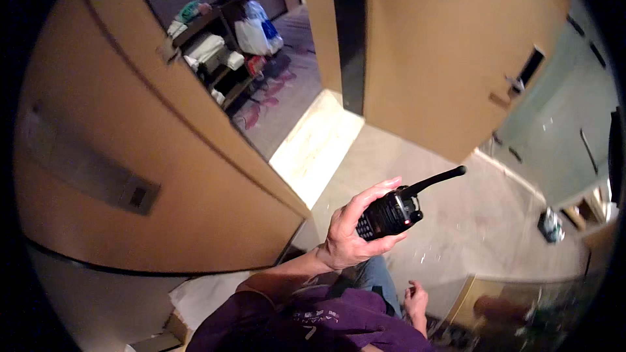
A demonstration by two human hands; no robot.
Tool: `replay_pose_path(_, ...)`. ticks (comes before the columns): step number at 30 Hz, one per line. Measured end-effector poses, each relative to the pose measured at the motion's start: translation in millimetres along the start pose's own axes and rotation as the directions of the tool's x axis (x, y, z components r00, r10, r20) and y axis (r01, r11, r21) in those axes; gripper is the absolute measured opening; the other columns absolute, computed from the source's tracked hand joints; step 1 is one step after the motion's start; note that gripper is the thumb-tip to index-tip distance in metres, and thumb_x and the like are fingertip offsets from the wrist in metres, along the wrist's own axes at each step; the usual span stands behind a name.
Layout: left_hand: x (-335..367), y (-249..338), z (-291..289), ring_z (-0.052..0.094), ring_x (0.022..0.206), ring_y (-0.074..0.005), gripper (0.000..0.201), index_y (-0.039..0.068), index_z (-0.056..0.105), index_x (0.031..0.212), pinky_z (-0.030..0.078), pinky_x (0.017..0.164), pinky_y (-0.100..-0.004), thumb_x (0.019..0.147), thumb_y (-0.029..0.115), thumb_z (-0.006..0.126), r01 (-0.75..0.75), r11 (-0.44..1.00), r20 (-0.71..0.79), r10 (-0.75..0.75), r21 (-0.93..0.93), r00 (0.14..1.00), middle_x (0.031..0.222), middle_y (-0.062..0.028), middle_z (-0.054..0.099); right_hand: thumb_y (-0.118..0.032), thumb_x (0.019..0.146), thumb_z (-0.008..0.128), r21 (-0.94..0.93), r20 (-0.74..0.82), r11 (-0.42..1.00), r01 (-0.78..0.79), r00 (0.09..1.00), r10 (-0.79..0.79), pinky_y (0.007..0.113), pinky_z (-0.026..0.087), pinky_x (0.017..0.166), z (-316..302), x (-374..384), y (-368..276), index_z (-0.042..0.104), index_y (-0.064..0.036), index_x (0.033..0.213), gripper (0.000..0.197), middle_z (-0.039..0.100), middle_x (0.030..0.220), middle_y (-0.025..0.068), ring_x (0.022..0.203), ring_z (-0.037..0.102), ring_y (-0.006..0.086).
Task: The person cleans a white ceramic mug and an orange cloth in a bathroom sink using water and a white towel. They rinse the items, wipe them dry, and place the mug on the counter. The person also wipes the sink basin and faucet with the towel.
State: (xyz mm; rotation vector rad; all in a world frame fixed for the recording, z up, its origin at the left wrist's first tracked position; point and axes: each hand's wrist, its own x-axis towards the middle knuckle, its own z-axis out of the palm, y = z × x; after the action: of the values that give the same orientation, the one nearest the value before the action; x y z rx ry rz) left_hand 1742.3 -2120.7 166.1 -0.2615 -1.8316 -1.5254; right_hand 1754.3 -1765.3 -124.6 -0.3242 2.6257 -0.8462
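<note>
My left hand (344, 241) is wrapped round a black walkie-talkie (385, 216), fingers along one side and thumb along the other. Its thick antenna (435, 182) points away to the right, and part of the keypad shows beside my palm. A small reddish light glows near the top end of the radio. Lower down on the right, my right hand (416, 301) hangs beside my leg, its fingers loosely bent and apart. Nothing shows in it.
Wooden doors stand on the left (156, 117) and right (437, 45). Between them a pale threshold slab (318, 150) leads to a carpeted corridor, where a dark shelf cart (228, 85) holds white linens and a plastic bag (253, 34). A glass panel (561, 124) is at far right.
</note>
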Motion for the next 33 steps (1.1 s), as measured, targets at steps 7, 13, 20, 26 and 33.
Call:
replay_pose_path(7, 133.0, -77.1, -28.1, 0.062, 0.125, -0.0290, 0.067, -0.002, 0.040, 0.145, 0.049, 0.107, -0.0398, 0.088, 0.001, 0.076, 0.330, 0.883, -0.142, -0.393, -0.334, 0.909, 0.147, -0.0230, 0.052, -0.003, 0.090, 0.067, 0.016, 0.095, 0.989, 0.149, 0.984, -0.150, 0.043, 0.058, 0.078, -43.0, 245.3, -87.7, 0.069, -0.0061, 0.116, 0.026, 0.075, 0.086, 0.0176, 0.079, 0.073, 0.0319)
replay_pose_path(13, 210.2, -150.5, -100.8, 0.061, 0.118, -0.0302, 0.058, 0.004, 0.044, 0.148, 0.048, 0.073, -0.0331, 0.108, 0.046, 0.044, 0.343, 0.520, -0.160, -0.700, -0.782, 0.696, 0.146, -0.0188, 0.054, -0.003, 0.090, 0.067, -0.049, 0.230, 0.924, 0.379, 0.905, -0.359, 0.042, 0.058, 0.079, -62.8, 420.2, -211.5, 0.069, -0.0061, 0.117, 0.028, 0.075, 0.088, 0.0164, 0.080, 0.073, 0.0314)
replay_pose_path(20, 255.3, -254.7, -194.0, 0.057, 0.117, -0.0254, 0.043, 0.007, 0.051, 0.136, 0.050, 0.080, -0.0373, 0.101, 0.028, 0.065, 0.128, 0.359, -0.193, -0.730, -0.924, 0.655, 0.125, -0.0120, 0.060, -0.005, 0.090, 0.065, -0.056, 0.377, 0.871, 0.488, 0.818, -0.434, 0.044, 0.058, 0.077, -9.9, 540.9, -305.6, 0.069, -0.0089, 0.121, 0.032, 0.074, 0.092, 0.0173, 0.085, 0.073, 0.0333)
replay_pose_path(26, 315.1, -307.5, -302.1, 0.062, 0.096, -0.0174, 0.039, 0.004, 0.054, 0.127, 0.056, 0.083, -0.0374, 0.094, 0.016, 0.072, 0.141, 0.628, -0.427, -0.659, -0.765, 0.619, 0.103, -0.0088, 0.063, -0.007, 0.088, 0.066, -0.118, 0.427, 0.839, 0.531, 0.790, -0.440, 0.043, 0.058, 0.076, 34.3, 618.5, -342.2, 0.070, -0.0082, 0.117, 0.028, 0.074, 0.086, 0.0179, 0.081, 0.073, 0.0352)
replay_pose_path(33, 369.5, -329.1, -418.6, 0.066, 0.080, -0.0145, 0.037, 0.005, 0.051, 0.119, 0.056, 0.068, -0.0302, 0.093, 0.016, 0.075, 0.206, 0.760, -0.666, -0.643, -0.617, 0.377, 0.097, -0.0047, 0.060, -0.009, 0.088, 0.065, -0.070, 0.525, 0.736, 0.673, 0.652, -0.546, 0.044, 0.058, 0.073, 79.3, 697.8, -456.6, 0.069, -0.0065, 0.114, 0.026, 0.073, 0.084, 0.0182, 0.077, 0.073, 0.0344)
